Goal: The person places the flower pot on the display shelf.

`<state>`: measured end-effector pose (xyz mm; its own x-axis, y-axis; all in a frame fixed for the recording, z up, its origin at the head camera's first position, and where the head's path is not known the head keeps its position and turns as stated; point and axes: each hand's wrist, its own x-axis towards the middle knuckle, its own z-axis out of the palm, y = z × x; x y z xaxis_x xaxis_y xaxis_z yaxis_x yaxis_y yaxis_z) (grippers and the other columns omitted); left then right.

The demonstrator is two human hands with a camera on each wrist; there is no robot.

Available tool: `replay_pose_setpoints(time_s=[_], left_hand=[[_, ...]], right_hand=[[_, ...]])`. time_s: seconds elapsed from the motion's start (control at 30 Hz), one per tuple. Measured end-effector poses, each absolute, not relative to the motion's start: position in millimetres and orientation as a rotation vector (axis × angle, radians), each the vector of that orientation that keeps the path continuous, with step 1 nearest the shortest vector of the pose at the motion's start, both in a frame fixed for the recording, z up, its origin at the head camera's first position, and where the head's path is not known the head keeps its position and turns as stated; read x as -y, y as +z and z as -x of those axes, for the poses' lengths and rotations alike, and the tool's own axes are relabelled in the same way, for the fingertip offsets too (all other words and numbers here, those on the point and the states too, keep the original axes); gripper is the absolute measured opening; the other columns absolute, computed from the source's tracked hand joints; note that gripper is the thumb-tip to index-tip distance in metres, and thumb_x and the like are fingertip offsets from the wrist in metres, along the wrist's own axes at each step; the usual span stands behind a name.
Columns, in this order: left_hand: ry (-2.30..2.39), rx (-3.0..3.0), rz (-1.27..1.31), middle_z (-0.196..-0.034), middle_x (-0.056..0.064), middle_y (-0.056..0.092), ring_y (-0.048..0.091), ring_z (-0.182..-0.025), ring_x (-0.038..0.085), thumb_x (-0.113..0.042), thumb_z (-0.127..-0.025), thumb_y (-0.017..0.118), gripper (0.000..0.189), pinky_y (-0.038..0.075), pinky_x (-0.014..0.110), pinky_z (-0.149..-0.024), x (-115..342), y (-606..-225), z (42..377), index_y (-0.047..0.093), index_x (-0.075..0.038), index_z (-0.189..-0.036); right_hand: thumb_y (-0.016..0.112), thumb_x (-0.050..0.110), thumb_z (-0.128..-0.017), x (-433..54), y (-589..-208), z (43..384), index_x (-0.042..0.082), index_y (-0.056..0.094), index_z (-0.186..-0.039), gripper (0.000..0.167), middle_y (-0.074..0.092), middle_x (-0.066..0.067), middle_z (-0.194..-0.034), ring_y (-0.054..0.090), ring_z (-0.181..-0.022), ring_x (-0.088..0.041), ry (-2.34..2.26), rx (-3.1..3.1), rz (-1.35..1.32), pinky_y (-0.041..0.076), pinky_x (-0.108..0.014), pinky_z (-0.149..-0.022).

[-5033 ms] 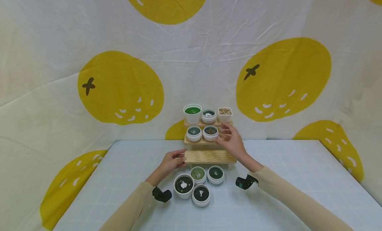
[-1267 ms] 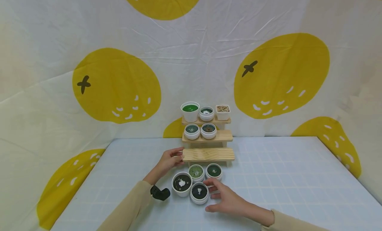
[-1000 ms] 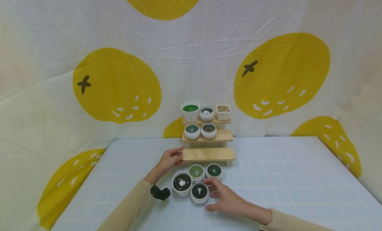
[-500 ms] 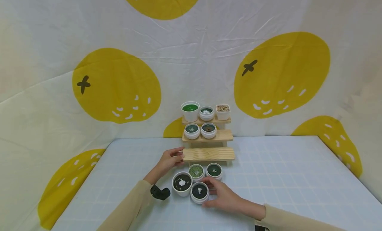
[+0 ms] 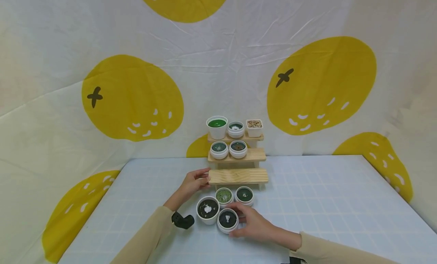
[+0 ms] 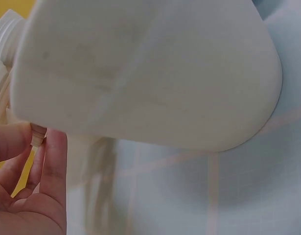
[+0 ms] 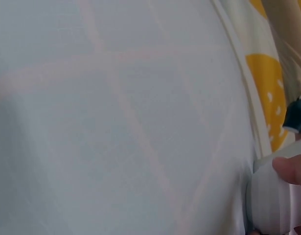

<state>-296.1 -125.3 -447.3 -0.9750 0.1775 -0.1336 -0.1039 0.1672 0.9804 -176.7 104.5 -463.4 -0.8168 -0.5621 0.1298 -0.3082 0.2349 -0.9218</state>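
A three-step wooden stand rises at the middle of the table. My left hand (image 5: 191, 185) pinches the left end of its lowest step (image 5: 238, 176); in the left wrist view, thumb and fingers meet on the wood (image 6: 38, 134). My right hand (image 5: 254, 224) grips the right side of a small round white pot (image 5: 227, 219) with a dark top and white centre. The right wrist view has my thumb on this pot's wall (image 7: 272, 200). Touching or close by are a larger dark-topped pot (image 5: 208, 209), a speckled green pot (image 5: 224, 195) and a dark green pot (image 5: 244, 195).
The middle step (image 5: 256, 155) bears two round pots. On the top step (image 5: 258, 138) stand a tall green-topped cup (image 5: 217, 129), a small round pot (image 5: 235, 130) and a square pot of pebbles (image 5: 254, 129). A fruit-patterned cloth (image 5: 218, 66) hangs behind the table.
From beside the middle step, my right hand has come down to the front pots. Its fingers and thumb have closed on the nearest one. My left hand stays at the lowest step.
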Motion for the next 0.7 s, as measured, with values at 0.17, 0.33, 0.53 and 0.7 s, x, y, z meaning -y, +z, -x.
replay_pose_setpoints(time_s=[0.17,0.33,0.53,0.7], left_hand=[[1.886,-2.229,-0.071,-0.116,0.021,0.060,0.064,-0.076,0.011,0.002,-0.092,0.058,0.042,0.062,0.032,-0.076,125.4,-446.9,295.6,0.054,0.001,-0.134],[1.888,-2.227,-0.076,-0.117,0.022,0.059,0.064,-0.077,0.012,0.002,-0.092,0.058,0.043,0.062,0.034,-0.077,125.1,-447.6,296.1,0.054,0.001,-0.134],[1.904,-2.215,-0.087,-0.116,0.021,0.059,0.064,-0.076,0.011,0.002,-0.092,0.057,0.043,0.062,0.030,-0.075,124.2,-448.4,295.8,0.053,0.002,-0.134],[1.901,-2.215,-0.096,-0.116,0.022,0.059,0.064,-0.076,0.011,0.002,-0.092,0.057,0.043,0.062,0.030,-0.075,124.6,-448.4,295.4,0.052,0.002,-0.135]], right_hand=[[0.082,0.008,-0.071,-104.8,-462.3,177.5,0.000,0.050,-0.131,0.068,0.059,-0.017,-0.122,0.058,-0.109,-0.013,-1.608,-2.272,0.816,0.055,-0.021,-0.090],[0.082,0.008,-0.071,-105.6,-461.0,177.8,0.001,0.051,-0.131,0.068,0.059,-0.017,-0.122,0.058,-0.109,-0.014,-1.595,-2.272,0.806,0.055,-0.021,-0.090],[0.083,0.010,-0.071,-106.8,-460.3,178.1,0.003,0.053,-0.129,0.066,0.060,-0.013,-0.123,0.058,-0.111,-0.015,-1.574,-2.271,0.782,0.054,-0.019,-0.091],[0.083,0.009,-0.070,-108.8,-460.4,177.8,0.001,0.053,-0.128,0.066,0.059,-0.013,-0.125,0.058,-0.114,-0.016,-1.577,-2.250,0.789,0.052,-0.018,-0.093]])
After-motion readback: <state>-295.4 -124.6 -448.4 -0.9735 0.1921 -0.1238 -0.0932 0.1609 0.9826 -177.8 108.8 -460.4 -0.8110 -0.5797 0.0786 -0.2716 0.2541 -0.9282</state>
